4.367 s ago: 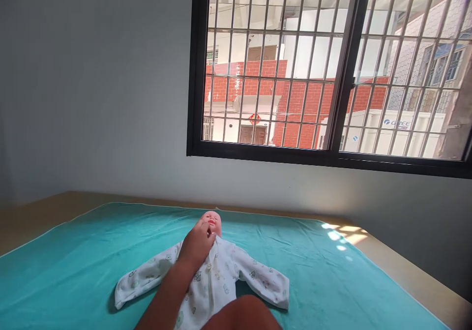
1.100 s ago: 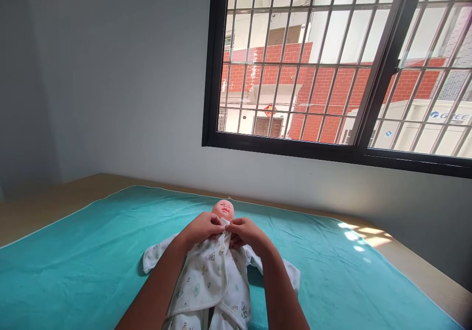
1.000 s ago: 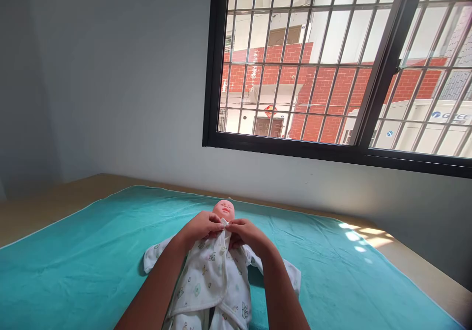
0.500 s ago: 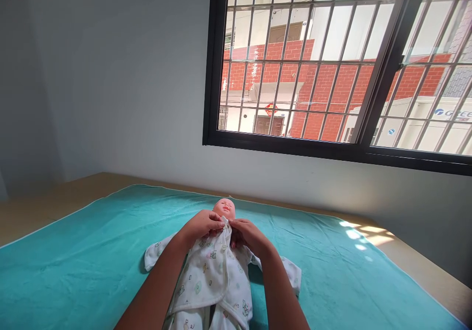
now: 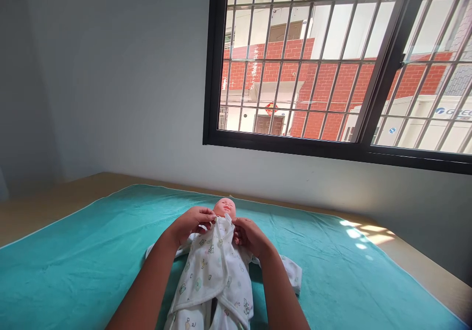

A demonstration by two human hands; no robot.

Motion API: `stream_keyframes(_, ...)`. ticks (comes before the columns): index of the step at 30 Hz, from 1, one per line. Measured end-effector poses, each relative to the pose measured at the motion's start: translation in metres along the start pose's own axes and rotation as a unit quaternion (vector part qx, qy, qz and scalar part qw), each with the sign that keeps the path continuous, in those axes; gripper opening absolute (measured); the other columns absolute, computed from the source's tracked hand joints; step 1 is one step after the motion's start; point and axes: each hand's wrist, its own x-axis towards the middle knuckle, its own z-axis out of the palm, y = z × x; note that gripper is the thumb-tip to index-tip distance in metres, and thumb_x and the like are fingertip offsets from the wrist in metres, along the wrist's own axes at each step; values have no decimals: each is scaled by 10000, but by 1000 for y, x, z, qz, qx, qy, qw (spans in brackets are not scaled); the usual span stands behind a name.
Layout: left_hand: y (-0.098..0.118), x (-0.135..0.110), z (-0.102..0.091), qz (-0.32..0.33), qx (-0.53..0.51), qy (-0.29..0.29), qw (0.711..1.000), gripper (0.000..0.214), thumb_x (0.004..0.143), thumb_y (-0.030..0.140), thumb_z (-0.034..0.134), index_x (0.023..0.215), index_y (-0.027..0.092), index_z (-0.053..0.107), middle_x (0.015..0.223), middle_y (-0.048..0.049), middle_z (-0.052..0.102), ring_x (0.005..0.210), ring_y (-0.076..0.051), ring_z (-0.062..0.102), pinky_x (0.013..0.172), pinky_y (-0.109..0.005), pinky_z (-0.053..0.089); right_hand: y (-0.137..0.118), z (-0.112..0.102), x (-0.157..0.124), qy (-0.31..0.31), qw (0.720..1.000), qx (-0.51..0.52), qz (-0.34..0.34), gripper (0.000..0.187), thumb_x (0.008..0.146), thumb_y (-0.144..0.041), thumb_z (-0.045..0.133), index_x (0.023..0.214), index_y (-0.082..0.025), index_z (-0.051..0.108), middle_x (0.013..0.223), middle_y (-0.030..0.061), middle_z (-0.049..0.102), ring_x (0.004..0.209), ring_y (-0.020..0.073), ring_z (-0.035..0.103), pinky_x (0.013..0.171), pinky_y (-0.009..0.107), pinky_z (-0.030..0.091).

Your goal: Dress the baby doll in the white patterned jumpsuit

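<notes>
A baby doll (image 5: 225, 206) lies on its back on a turquoise cloth, its head toward the wall. It wears a white printed baby jacket (image 5: 212, 266) with long sleeves spread to both sides, and matching trousers (image 5: 191, 318) below. My left hand (image 5: 193, 224) pinches the jacket's collar edge at the doll's left-of-picture shoulder. Across the neck, my right hand (image 5: 250, 234) grips the other side of the collar, its fingertips partly hidden. Between my hands the overlapping front runs down the middle of the chest.
The turquoise cloth (image 5: 92, 251) covers most of a wooden surface (image 5: 73, 192). Behind stands a pale wall (image 5: 129, 99) with a barred, black-framed window (image 5: 295, 148). Sunlight patches fall on the cloth's right back edge.
My left hand has moved left from the middle of the collar to its side. My right hand has shifted slightly, staying at the collar. The collar is now spread wider between them.
</notes>
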Motion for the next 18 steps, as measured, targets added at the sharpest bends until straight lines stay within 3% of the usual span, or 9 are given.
stream_keyframes(11,2,2,11,-14,42,0,999,298,668,396,723,773,131,634,663,1,595,637,-119,530,569,-223,347,-13,11,1,27,996,-81,-5,160,754,-299,650,722,-148,607,571,0,581,492,105,531,474,208,367)
stream_keyframes(18,5,3,20,0,37,5,999,270,663,385,698,732,136,621,686,0,616,618,-101,520,562,-216,342,-13,18,2,10,999,-51,-13,223,756,-360,688,767,-142,638,584,-20,554,503,76,488,493,194,355)
